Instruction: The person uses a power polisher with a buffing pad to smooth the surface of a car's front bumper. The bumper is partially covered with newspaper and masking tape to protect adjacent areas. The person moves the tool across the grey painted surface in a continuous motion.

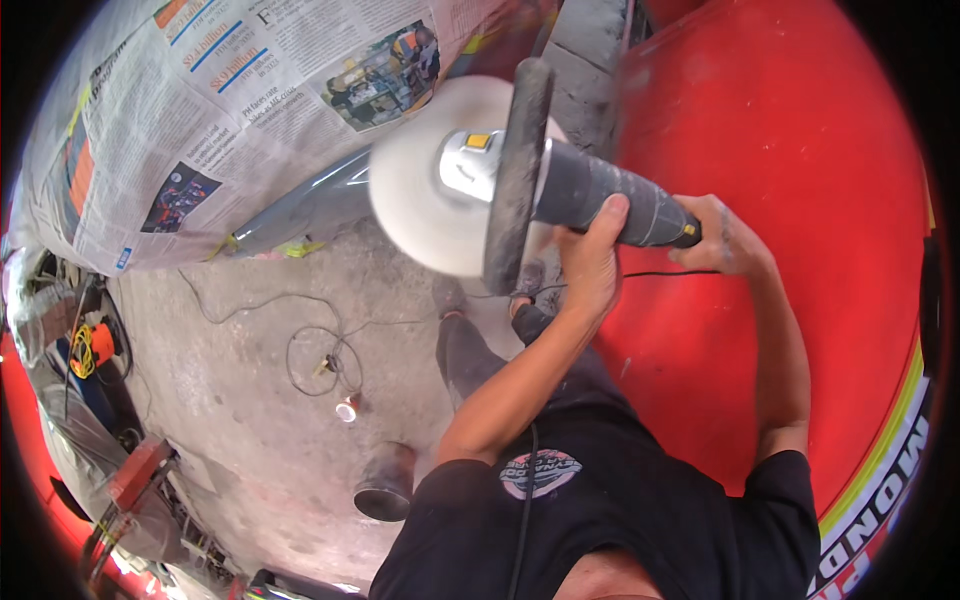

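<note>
A dark grey power polisher (610, 200) is up in front of me, with a round white pad (410, 200), a silver head and a thick black bar handle (518, 175). The pad looks smeared, as if spinning. My left hand (590, 262) is wrapped round the polisher's body from below, thumb on top. At the back end of the tool, my right hand (728, 238) is closed on it. Behind the pad shows a shiny grey car panel (305, 200) edged by newspaper masking (260, 130); whether pad and panel touch, I cannot tell.
A large red car panel (760, 120) curves close on my right. On the concrete floor lie a coiled dark cord (325, 345), a small lit lamp (347, 408) and a dark bucket-like container (385, 482). An orange item with yellow cord (92, 348) sits at far left.
</note>
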A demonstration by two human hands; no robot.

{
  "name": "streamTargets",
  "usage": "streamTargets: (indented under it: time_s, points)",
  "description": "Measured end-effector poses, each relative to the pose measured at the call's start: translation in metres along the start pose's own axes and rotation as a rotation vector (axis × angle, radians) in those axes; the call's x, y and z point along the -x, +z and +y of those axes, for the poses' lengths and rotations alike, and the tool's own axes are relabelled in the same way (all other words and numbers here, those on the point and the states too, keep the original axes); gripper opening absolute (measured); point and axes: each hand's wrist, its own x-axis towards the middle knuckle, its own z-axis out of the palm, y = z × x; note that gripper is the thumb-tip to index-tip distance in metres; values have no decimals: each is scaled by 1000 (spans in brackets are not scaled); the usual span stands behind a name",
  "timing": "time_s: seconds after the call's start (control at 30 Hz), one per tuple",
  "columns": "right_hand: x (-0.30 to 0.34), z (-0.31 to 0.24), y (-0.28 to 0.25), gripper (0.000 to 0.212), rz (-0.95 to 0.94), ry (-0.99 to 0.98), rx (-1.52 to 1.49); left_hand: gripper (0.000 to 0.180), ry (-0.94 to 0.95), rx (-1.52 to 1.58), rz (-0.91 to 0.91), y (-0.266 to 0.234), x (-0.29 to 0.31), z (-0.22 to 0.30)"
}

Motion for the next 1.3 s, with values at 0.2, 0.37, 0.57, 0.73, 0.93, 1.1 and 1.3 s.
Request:
streamTargets:
  time_s: [0.2, 0.37, 0.57, 0.73, 0.93, 1.1, 1.3]
  points:
    - [1, 2, -52, 32, 41, -75, -24, 51, 68, -40, -29, 43, -25, -34]
    - [5, -18, -67, 36, 40, -24, 14, 50, 55, 32, -97, 59, -32, -36]
    - [3, 0, -15, 36, 40, -18, -24, 45, 20, -69, -15, 14, -10, -14]
    - [-4, -21, 93, 38, 47, -24, -138, 39, -1, -162, 35, -69, 17, 42]
    - [-23, -81, 212, 47, 48, -105, -142, 43, -5, -153, -11, -157, 38, 151]
    - [-50, -144, 278, 48, 24, -173, 28, 71, 30, -216, 29, -215, 44, 224]
    - [-89, -158, 325, 49, -170, -298, 64, 85, 121, -227, 48, -280, 55, 256]
